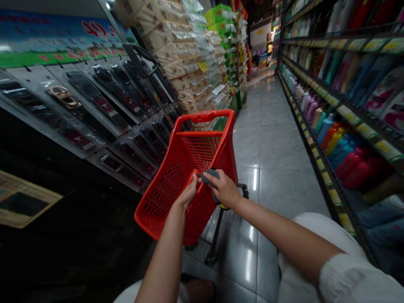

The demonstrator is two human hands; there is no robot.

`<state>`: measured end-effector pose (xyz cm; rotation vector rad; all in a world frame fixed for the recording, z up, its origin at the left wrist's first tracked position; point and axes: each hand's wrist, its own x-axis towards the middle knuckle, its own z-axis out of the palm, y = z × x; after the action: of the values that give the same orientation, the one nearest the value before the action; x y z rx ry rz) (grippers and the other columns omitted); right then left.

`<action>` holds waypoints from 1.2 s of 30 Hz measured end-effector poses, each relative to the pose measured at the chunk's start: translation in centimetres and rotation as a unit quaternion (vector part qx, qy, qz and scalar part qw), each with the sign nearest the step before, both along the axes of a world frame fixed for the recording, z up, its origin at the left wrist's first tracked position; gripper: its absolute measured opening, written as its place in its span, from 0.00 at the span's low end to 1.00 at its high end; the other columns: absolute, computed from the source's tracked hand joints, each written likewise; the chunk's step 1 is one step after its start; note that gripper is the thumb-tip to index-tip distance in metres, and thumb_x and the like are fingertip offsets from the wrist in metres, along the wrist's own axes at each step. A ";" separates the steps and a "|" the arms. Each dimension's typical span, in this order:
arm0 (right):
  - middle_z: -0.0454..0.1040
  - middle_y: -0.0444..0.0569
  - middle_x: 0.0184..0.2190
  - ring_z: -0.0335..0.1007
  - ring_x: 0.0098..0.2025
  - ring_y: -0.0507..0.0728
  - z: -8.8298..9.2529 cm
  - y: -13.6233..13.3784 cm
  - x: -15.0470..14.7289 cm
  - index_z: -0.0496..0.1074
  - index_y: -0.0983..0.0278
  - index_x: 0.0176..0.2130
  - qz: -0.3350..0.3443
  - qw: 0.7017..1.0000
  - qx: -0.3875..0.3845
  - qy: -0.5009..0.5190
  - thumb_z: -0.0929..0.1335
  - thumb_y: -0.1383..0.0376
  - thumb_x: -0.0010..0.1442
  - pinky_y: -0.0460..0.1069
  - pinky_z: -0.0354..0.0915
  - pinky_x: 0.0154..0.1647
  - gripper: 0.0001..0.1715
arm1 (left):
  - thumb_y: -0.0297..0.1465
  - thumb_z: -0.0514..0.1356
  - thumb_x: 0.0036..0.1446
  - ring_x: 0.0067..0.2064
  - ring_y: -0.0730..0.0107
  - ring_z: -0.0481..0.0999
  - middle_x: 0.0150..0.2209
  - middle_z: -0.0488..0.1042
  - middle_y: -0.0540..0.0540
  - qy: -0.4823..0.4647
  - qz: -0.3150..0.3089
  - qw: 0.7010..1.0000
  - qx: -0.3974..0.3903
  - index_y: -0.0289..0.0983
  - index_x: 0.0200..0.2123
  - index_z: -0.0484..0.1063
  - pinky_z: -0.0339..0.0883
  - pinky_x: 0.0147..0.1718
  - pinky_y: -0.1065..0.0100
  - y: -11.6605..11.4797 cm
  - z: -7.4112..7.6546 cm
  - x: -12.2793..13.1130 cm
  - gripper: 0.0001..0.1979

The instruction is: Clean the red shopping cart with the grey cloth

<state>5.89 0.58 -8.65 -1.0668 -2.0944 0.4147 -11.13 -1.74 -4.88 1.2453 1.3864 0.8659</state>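
A red plastic shopping cart (164, 185) with perforated walls stands tilted in view before me. My right hand (225, 189) is closed around a dark grey cloth-like item (211, 179), at the cart's near rim. Just left of it, my left hand (188, 191) is at the same rim with its fingers bent together; whether something small is between them is too unclear to tell. A bit of yellow shows beneath my right hand.
Packaged belts (91, 94) hang on the left. Stacked packs (186, 63) line the aisle behind the cart. Shelves of bottles (334, 139) run along the right. Grey floor tiles (274, 143) lie between. Black cart legs and wheels (211, 254) stand near my feet.
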 end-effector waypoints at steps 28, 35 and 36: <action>0.68 0.51 0.46 0.69 0.46 0.59 2.0 7.7 1.2 0.71 0.58 0.52 -0.222 0.939 -0.103 0.240 0.65 0.67 0.59 0.54 0.67 0.48 0.21 | 0.56 0.38 0.63 0.59 0.57 0.72 0.56 0.75 0.46 -0.188 -0.017 0.980 -0.066 0.42 0.64 0.64 0.59 0.61 0.58 0.6 -0.8 0.1 0.37; 0.67 0.51 0.46 0.70 0.47 0.59 0.3 5.5 -0.6 0.74 0.58 0.51 -0.187 0.954 -0.067 0.223 0.64 0.66 0.60 0.53 0.67 0.48 0.19 | 0.56 0.37 0.63 0.59 0.55 0.71 0.55 0.75 0.47 -0.173 -0.018 0.982 -0.072 0.43 0.64 0.64 0.58 0.62 0.56 0.7 -0.7 0.1 0.38; 0.67 0.51 0.47 0.70 0.47 0.59 0.0 4.9 -0.7 0.74 0.58 0.51 -0.177 0.958 -0.063 0.217 0.64 0.66 0.61 0.53 0.68 0.48 0.19 | 0.56 0.37 0.63 0.59 0.55 0.71 0.55 0.75 0.47 -0.173 -0.018 0.982 -0.068 0.42 0.63 0.65 0.58 0.62 0.56 0.8 -0.7 0.3 0.38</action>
<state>5.17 5.46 -8.68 -1.2651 -1.4729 0.5510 -10.85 -0.94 -5.59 0.9591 1.1212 0.8988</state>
